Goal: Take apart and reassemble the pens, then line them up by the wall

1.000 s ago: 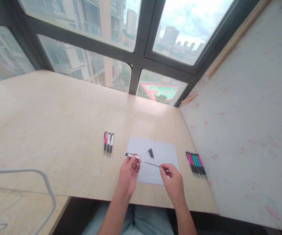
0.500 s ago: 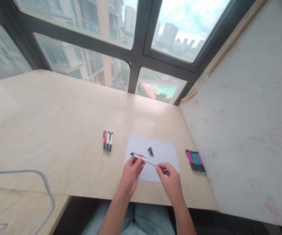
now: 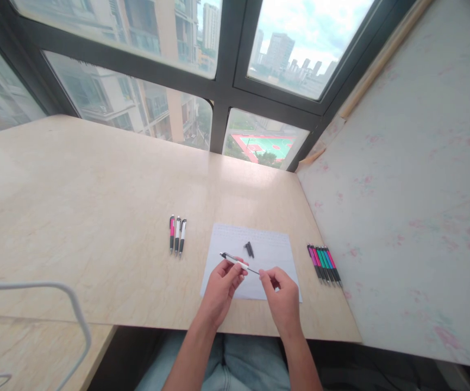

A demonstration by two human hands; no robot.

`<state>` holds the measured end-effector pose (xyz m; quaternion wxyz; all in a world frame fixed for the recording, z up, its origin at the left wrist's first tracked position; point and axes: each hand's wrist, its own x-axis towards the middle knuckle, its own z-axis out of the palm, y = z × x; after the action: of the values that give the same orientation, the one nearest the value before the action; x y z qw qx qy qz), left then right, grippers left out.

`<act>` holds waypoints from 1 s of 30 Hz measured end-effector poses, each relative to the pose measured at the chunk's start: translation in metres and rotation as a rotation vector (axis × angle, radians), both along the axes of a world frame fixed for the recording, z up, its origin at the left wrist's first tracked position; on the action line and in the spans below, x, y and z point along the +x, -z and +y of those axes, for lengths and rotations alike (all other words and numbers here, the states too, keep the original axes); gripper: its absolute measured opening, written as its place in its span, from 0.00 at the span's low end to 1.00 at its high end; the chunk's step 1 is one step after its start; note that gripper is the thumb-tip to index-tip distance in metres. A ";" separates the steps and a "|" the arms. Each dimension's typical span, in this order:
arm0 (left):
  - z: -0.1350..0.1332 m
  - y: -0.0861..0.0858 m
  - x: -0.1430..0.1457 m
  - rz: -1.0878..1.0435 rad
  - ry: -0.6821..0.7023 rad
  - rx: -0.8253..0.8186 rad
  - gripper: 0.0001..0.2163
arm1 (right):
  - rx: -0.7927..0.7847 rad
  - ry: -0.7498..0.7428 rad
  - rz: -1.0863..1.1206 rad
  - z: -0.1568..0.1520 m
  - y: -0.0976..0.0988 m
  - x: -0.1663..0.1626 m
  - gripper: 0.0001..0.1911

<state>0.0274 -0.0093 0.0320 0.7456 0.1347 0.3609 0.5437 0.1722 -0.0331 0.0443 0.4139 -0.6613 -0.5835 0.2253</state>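
Over a sheet of paper [image 3: 218,260] with faint writing, my left hand [image 3: 223,285] pinches a white pen barrel [image 3: 231,259] with a black clip end, tilted down to the right. A thin dark refill [image 3: 253,271] sticks out of the barrel's right end. My right hand [image 3: 279,290] is closed on the refill's outer end between thumb and forefinger. Just beyond the hands, small black pen parts [image 3: 250,250] lie on the paper; they look like grips or tips, too small to tell exactly.
Left of the paper lie three pens [image 3: 177,236], one pink and two white. Several coloured pens [image 3: 324,264] lie in a row at the right, by the papered wall [image 3: 401,217]. A white cable [image 3: 71,298] curves over the near left. Windows [image 3: 287,54] stand behind the table [image 3: 96,217].
My hands have come closer together, and less of the refill shows outside the barrel. The view has shifted slightly.
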 end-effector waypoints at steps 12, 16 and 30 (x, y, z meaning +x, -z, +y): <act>-0.001 0.000 0.003 -0.037 0.014 -0.003 0.11 | 0.111 -0.067 -0.090 -0.001 -0.006 -0.005 0.12; -0.002 -0.001 0.002 -0.044 0.029 0.004 0.11 | 0.101 -0.038 -0.116 0.001 -0.003 -0.006 0.17; 0.004 0.014 -0.001 -0.165 -0.111 -0.051 0.05 | -0.072 -0.066 0.063 0.009 0.002 0.003 0.19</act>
<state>0.0263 -0.0050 0.0183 0.7448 0.0502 0.3190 0.5839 0.1747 -0.0246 0.0419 0.4004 -0.6489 -0.5832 0.2802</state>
